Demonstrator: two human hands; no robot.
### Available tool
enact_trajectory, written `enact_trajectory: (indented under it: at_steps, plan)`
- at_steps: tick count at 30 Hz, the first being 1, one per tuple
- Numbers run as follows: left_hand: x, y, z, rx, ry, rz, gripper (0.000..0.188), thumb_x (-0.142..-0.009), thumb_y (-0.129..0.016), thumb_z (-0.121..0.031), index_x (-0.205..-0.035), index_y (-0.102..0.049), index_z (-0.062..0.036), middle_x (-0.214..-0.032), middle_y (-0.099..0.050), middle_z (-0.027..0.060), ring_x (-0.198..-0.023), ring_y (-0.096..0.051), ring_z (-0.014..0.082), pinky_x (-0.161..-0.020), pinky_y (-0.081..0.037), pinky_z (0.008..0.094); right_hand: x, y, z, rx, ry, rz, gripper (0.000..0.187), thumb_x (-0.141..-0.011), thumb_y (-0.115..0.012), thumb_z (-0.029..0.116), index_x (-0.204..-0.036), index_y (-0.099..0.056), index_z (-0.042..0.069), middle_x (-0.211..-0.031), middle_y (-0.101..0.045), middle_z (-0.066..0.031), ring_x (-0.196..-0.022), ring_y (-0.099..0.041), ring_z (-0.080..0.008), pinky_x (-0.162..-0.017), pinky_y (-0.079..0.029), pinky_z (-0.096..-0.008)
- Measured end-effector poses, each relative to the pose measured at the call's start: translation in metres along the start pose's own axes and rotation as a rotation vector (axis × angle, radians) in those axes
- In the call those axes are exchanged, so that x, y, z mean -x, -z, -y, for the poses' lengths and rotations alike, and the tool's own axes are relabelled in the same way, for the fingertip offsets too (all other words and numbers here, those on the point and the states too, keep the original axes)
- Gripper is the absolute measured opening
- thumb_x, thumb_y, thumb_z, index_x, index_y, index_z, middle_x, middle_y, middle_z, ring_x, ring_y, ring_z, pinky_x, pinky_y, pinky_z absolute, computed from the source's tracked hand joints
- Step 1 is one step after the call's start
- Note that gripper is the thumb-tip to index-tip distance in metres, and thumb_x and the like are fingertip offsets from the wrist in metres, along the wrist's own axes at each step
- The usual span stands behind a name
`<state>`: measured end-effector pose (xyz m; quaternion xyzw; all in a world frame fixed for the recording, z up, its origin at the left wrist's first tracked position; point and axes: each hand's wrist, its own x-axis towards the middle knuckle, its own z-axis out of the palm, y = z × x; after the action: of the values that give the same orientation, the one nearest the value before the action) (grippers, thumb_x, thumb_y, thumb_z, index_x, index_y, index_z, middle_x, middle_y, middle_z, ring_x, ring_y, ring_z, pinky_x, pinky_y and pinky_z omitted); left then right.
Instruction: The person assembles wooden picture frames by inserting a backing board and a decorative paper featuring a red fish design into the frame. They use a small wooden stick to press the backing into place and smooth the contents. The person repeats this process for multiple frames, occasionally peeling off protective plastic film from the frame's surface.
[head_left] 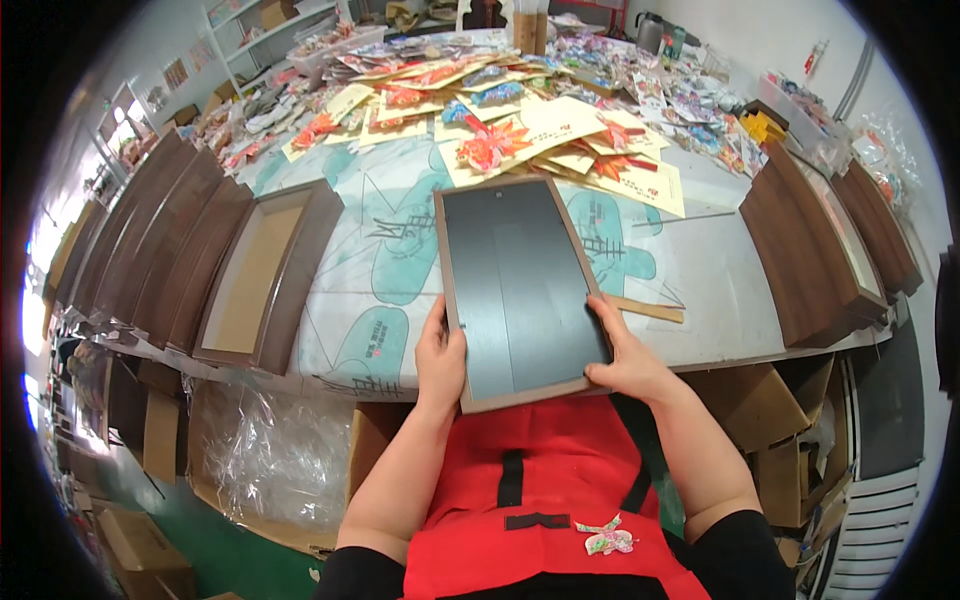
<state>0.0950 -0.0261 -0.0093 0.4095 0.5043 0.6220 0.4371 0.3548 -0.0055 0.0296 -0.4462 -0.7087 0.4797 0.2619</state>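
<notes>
A rectangular brown frame with a dark grey back panel (510, 290) is held between my two hands over the table's near edge, its lower end close to my red apron. My left hand (440, 355) grips the left rim, the thumb along the edge. My right hand (625, 355) grips the right rim, with the thumb on the lower right part. Just right of the frame lies a flat tan wooden strip (650, 309) on the table. Beyond the frame's far end are cream cards (560, 125) with red and blue paper flowers.
Brown frames (215, 230) stand in a row on the left, and more brown frames (810, 240) on the right. Printed sheeting (385, 250) covers the table (710, 255). Below the edge sit a carton with clear plastic wrap (270, 450) and an open cardboard box (760, 410).
</notes>
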Motion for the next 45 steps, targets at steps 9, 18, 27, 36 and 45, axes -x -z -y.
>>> enact_trajectory:
  at_steps: [9,18,27,36,45]
  plan:
    - [0.098,0.049,0.009,0.297,0.404,0.091,0.041,-0.1,-0.041,-0.016,-0.136,-0.036,0.002,-0.127,-0.051,0.0142,-0.108,-0.056,0.0192,-0.09,-0.047,0.0341,0.06,-0.016,0.02,0.403,0.266,-0.094,0.082,-0.067,-0.077,0.019,-0.137,-0.038,0.005,-0.148,-0.023,-0.0264,-0.138,-0.021,-0.0413,-0.111,-0.021,-0.0478]
    - [0.1,0.03,-0.019,0.35,0.37,0.243,0.046,-0.1,-0.04,-0.018,-0.142,-0.031,-0.0024,-0.129,-0.052,0.0118,-0.102,-0.058,0.0194,-0.084,-0.05,0.0346,0.06,-0.055,0.031,0.927,0.456,-0.258,0.086,-0.054,-0.082,0.017,-0.132,-0.048,0.017,-0.134,-0.048,-0.0162,-0.123,-0.045,-0.0388,-0.1,-0.036,-0.0541]
    - [0.062,-0.023,-0.061,-0.01,-0.167,0.456,0.033,-0.096,-0.044,-0.005,-0.127,-0.048,0.0027,-0.126,-0.053,0.0122,-0.119,-0.05,0.0213,-0.1,-0.041,0.0369,0.055,0.012,0.011,-0.799,0.26,-0.731,0.055,-0.067,-0.066,0.001,-0.12,-0.05,-0.001,-0.11,-0.059,-0.0115,-0.098,-0.06,-0.0223,-0.087,-0.049,-0.0348]
    - [0.013,-0.063,-0.029,0.484,0.239,0.15,0.053,-0.099,-0.044,-0.03,-0.141,-0.026,-0.0032,-0.138,-0.04,0.0102,-0.122,-0.044,0.0237,-0.101,-0.038,0.038,0.085,-0.008,-0.034,-1.431,0.181,-0.493,0.076,-0.064,-0.067,0.014,-0.133,-0.039,0.0,-0.125,-0.053,-0.0148,-0.117,-0.052,-0.0322,-0.101,-0.044,-0.0434]
    - [0.026,-0.06,-0.073,0.078,-0.378,0.024,0.063,-0.09,-0.059,-0.015,-0.14,-0.024,0.0011,-0.134,-0.036,0.0099,-0.121,-0.038,0.0186,-0.104,-0.029,0.0324,0.082,-0.026,-0.041,-1.41,0.179,-0.385,0.082,-0.06,-0.071,0.023,-0.132,-0.04,0.003,-0.123,-0.054,-0.0154,-0.113,-0.054,-0.0325,-0.096,-0.047,-0.0448]
